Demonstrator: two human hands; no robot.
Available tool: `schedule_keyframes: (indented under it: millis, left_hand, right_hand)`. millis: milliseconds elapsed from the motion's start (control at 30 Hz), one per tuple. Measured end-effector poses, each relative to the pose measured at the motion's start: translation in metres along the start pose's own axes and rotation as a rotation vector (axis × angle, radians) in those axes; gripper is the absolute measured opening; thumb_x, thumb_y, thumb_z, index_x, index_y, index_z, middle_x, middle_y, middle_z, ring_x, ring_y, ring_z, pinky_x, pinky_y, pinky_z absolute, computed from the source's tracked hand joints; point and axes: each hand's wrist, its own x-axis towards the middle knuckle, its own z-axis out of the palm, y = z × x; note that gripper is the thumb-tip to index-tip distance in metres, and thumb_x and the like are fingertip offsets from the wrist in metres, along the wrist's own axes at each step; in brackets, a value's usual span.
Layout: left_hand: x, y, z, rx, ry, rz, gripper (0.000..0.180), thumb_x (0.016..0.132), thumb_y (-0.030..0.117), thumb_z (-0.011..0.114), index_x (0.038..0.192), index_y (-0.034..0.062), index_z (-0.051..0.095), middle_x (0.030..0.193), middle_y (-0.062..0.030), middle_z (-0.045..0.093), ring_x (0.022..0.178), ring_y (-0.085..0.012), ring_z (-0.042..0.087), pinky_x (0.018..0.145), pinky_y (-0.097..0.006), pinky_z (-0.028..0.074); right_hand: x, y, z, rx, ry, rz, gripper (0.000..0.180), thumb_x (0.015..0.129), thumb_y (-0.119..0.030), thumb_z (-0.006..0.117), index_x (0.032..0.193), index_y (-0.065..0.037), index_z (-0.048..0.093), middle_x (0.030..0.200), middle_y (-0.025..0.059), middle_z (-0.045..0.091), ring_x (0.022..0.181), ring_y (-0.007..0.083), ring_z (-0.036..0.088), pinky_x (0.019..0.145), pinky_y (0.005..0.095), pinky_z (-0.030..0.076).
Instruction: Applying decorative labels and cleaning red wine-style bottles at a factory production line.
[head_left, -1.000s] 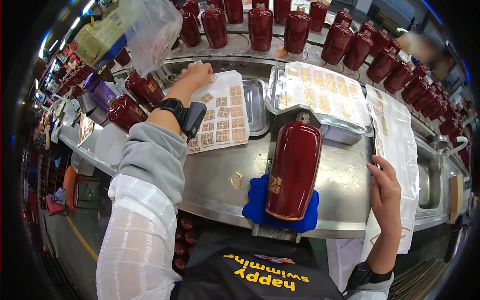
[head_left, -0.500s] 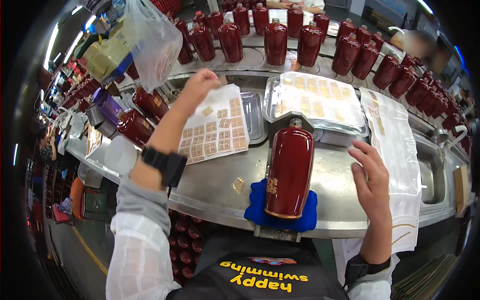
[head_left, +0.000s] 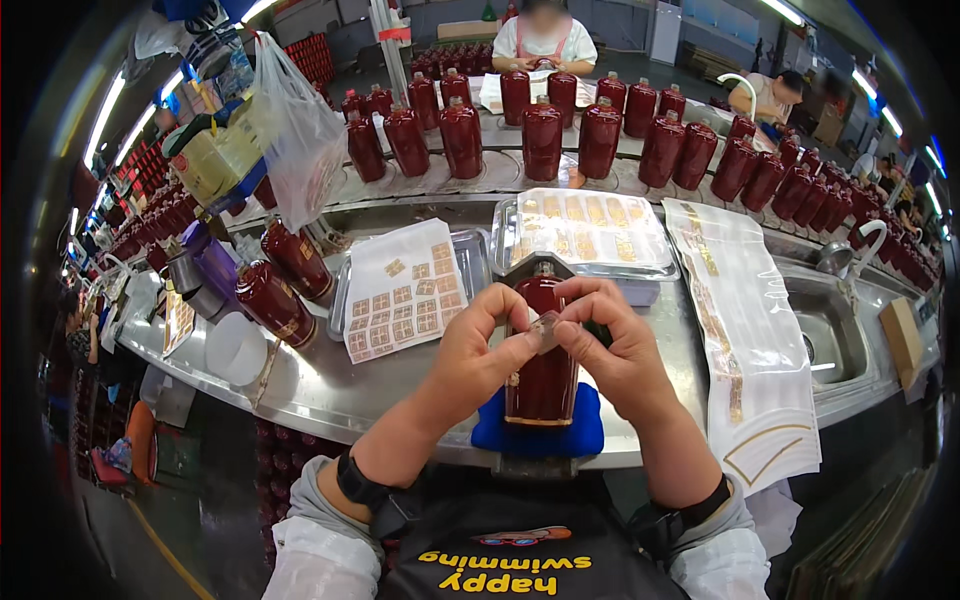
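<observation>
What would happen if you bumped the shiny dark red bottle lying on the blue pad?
The glossy dark red bottle is round-bodied, so it would probably roll, but the soft blue pad cradling it likely stops that. Its glazed shine suggests it is slippery and perhaps breakable. It looks heavy for its size.

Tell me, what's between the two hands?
In the head view, a small label is pinched between the fingers of the left hand and the right hand, just above the red bottle lying on its blue pad.
</observation>
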Motion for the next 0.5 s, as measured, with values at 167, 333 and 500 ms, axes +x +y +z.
schedule_keyframes:
  millis: [167, 333, 500]
  left_hand:
    - [-0.005, 0.001, 0.006, -0.008, 0.024, 0.100, 0.014, 0.088, 0.007, 0.060, 0.100, 0.0054, 0.052, 0.095, -0.0004, 0.055, 0.086, -0.0074, 0.051, 0.076, -0.023, 0.045]
    - [-0.006, -0.005, 0.009, 0.220, -0.008, 0.094, 0.009, 0.089, 0.012, 0.060, 0.092, 0.0039, 0.057, 0.091, -0.0018, 0.057, 0.084, -0.0071, 0.051, 0.075, -0.023, 0.042]
    - [-0.015, -0.008, 0.007, 0.202, 0.039, 0.119, 0.009, 0.089, 0.012, 0.058, 0.092, 0.0041, 0.054, 0.093, -0.0012, 0.055, 0.085, -0.0066, 0.049, 0.075, -0.022, 0.041]
  right_hand:
    - [-0.002, -0.008, -0.009, -0.114, -0.059, 0.007, 0.011, 0.087, -0.012, 0.067, 0.090, -0.002, 0.062, 0.110, 0.0116, 0.054, 0.106, 0.0225, 0.053, 0.087, 0.0327, 0.043]
    - [-0.003, -0.011, -0.010, -0.192, -0.084, -0.066, 0.011, 0.087, -0.012, 0.067, 0.090, -0.003, 0.062, 0.109, 0.0114, 0.054, 0.103, 0.0233, 0.054, 0.084, 0.0324, 0.044]
    - [-0.007, -0.010, -0.014, -0.242, -0.093, -0.060, 0.011, 0.087, -0.012, 0.067, 0.089, -0.003, 0.061, 0.107, 0.0119, 0.054, 0.100, 0.0240, 0.055, 0.084, 0.0328, 0.044]
